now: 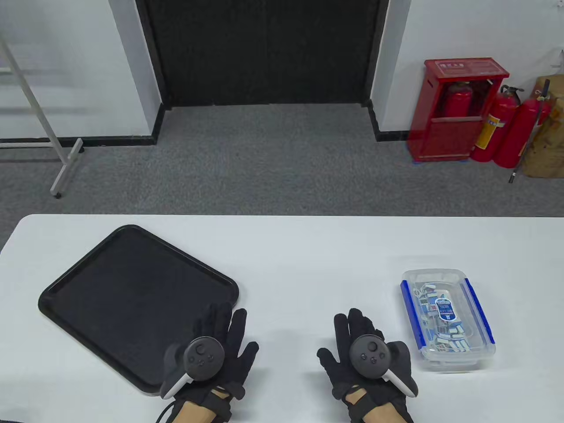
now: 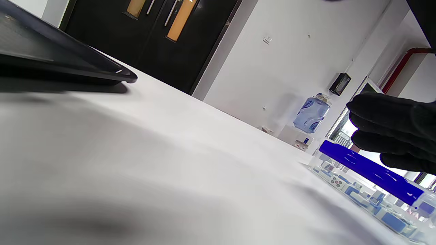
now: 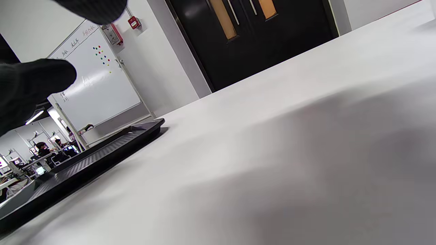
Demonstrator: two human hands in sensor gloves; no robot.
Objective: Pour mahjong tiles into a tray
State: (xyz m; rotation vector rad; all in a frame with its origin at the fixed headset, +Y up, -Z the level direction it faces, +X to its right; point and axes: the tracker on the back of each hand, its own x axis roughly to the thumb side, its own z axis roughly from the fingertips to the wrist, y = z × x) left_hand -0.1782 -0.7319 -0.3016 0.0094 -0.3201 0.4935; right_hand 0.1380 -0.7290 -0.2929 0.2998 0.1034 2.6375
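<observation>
A black tray (image 1: 132, 299) lies empty on the left of the white table (image 1: 308, 255); its rim also shows in the left wrist view (image 2: 68, 64) and the right wrist view (image 3: 102, 153). A clear lidded box with blue clips (image 1: 447, 319) holds several mahjong tiles on the right; it also shows in the left wrist view (image 2: 371, 177). My left hand (image 1: 220, 339) lies flat and open, its fingers over the tray's near right corner. My right hand (image 1: 357, 348) lies flat and open on the table, just left of the box, holding nothing.
The table's far edge (image 1: 282, 216) runs across the middle of the table view, with grey carpet beyond. A red extinguisher cabinet (image 1: 458, 110) and a whiteboard stand (image 1: 53, 145) are on the floor, far from the table.
</observation>
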